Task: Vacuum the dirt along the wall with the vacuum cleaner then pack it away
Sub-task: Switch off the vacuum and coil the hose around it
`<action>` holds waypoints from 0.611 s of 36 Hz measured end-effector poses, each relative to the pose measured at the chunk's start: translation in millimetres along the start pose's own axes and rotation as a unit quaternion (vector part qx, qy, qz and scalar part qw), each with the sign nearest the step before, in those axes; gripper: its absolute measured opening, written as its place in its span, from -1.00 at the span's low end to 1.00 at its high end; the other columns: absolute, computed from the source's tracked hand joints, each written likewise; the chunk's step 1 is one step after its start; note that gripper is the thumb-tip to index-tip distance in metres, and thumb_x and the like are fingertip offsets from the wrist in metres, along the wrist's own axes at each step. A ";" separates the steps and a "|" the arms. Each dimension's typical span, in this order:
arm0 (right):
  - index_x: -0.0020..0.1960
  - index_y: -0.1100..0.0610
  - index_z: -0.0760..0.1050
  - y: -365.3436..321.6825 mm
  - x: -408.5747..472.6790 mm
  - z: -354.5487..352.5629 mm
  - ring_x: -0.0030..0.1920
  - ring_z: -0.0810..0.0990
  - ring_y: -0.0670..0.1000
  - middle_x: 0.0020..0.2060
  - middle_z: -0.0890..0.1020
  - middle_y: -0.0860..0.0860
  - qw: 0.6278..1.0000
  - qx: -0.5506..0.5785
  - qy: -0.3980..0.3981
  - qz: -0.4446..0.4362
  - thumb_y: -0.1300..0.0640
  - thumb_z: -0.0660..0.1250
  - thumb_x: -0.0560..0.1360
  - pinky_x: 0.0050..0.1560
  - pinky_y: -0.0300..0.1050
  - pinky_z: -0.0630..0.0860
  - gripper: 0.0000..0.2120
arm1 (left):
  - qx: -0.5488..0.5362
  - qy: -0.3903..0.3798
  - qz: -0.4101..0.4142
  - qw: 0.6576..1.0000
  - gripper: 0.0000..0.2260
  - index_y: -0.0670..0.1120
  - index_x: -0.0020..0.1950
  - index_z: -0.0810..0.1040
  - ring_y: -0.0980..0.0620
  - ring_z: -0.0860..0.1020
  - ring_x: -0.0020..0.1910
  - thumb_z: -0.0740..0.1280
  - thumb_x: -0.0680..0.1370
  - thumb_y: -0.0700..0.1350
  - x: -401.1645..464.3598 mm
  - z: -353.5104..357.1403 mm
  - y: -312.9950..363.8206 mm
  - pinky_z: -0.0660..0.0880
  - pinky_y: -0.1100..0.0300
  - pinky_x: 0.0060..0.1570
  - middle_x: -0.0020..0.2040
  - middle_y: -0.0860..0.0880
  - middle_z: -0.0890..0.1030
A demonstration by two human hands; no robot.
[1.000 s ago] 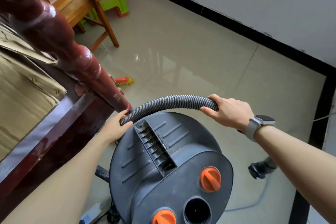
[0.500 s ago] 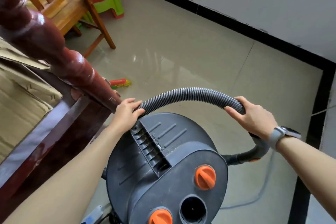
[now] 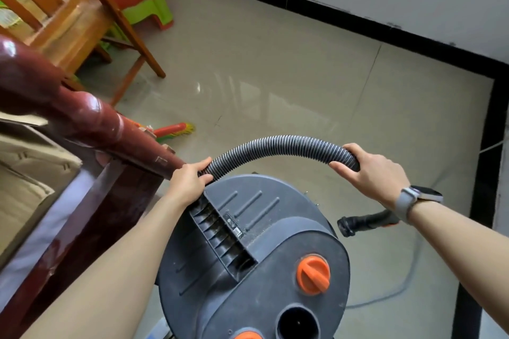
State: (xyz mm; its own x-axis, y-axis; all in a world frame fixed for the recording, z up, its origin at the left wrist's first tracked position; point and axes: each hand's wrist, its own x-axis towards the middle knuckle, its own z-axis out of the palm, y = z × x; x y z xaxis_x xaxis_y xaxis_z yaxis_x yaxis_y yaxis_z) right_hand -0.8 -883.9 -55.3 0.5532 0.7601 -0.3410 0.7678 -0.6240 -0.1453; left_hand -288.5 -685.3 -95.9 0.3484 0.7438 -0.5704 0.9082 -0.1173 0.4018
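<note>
Both hands grip the ribbed grey hose (image 3: pixel 283 144), arched above the vacuum cleaner (image 3: pixel 256 264) on the tiled floor: left hand (image 3: pixel 190 184) near the drum, right hand (image 3: pixel 377 173) further along. The hose looks light, springy and kink-prone; the smooth plastic drum appears bulkier.

Illumination bright, diffuse daylight. Broad glare on floor tiles (image 3: pixel 275 96) beyond vacuum cleaner (image 3: pixel 248 256). Shadows soft. Wide-angle distortion bends edges; wooden post (image 3: pixel 91 121) left of vacuum cleaner blurred.
</note>
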 end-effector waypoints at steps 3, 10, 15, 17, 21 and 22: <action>0.36 -0.06 0.31 0.4 3.2 5.3 0.03 0.60 0.18 0.02 0.64 0.08 1.000 -0.003 -0.003 0.000 -0.32 0.08 0.53 -0.13 -0.04 0.42 -0.49 | 0.002 -0.016 0.002 1.000 -0.56 0.04 0.44 0.40 -0.22 0.27 0.46 0.35 0.56 -0.08 10.8 1.3 -5.4 0.15 -0.03 0.46 0.43 -0.15 0.40; 0.35 -0.10 0.30 5.1 0.3 16.9 0.06 0.60 0.14 0.06 0.64 0.02 0.999 -0.036 -0.032 -0.003 -0.36 0.04 0.52 -0.13 -0.07 0.42 -0.48 | -0.033 -0.014 -0.044 0.998 -0.58 -0.01 0.36 0.50 -0.23 0.24 0.47 0.41 0.51 -0.01 30.1 10.8 -12.1 0.13 -0.01 0.47 0.40 -0.18 0.43; 0.34 -0.12 0.30 5.4 -6.5 17.7 0.05 0.61 0.14 0.05 0.64 0.02 0.999 -0.030 -0.038 -0.002 -0.38 0.03 0.51 -0.13 -0.07 0.40 -0.48 | -0.032 0.012 -0.112 0.993 -0.44 -0.05 0.38 0.48 -0.16 0.42 0.34 0.44 0.45 0.15 27.9 9.0 -11.5 0.34 0.05 0.32 0.31 -0.13 0.53; 0.35 -0.11 0.29 5.7 -13.3 17.0 0.04 0.61 0.14 0.04 0.64 0.03 0.999 -0.020 -0.042 0.002 -0.37 0.03 0.51 -0.14 -0.08 0.40 -0.48 | 0.009 0.021 -0.123 0.992 -0.42 0.02 0.34 0.50 -0.18 0.43 0.32 0.42 0.40 0.27 22.6 5.8 -12.7 0.38 -0.03 0.29 0.32 -0.10 0.51; 0.36 -0.11 0.28 6.1 -27.0 14.9 0.03 0.60 0.15 0.03 0.64 0.05 0.999 0.007 -0.032 0.008 -0.36 0.04 0.52 -0.17 -0.09 0.38 -0.49 | 0.033 0.077 -0.097 0.992 -0.52 0.06 0.25 0.56 -0.18 0.44 0.27 0.43 0.40 0.24 7.9 4.7 -13.7 0.41 -0.08 0.25 0.29 -0.09 0.49; 0.35 -0.11 0.28 5.7 -29.6 14.9 0.04 0.60 0.15 0.03 0.64 0.04 0.999 0.011 -0.032 0.009 -0.36 0.05 0.52 -0.17 -0.09 0.37 -0.49 | 0.011 0.088 -0.093 0.992 -0.55 0.03 0.23 0.58 -0.19 0.44 0.27 0.44 0.41 0.21 3.5 5.2 -14.9 0.41 -0.06 0.26 0.28 -0.12 0.49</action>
State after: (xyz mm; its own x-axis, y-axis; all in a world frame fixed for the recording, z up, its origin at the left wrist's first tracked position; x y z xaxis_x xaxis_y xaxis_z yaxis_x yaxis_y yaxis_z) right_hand -17.6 -912.6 -59.8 0.5450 0.7361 -0.4015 0.7498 -0.6421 -0.1594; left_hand -299.6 -684.4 -107.6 0.1311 0.8572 -0.4979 0.9583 0.0191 0.2852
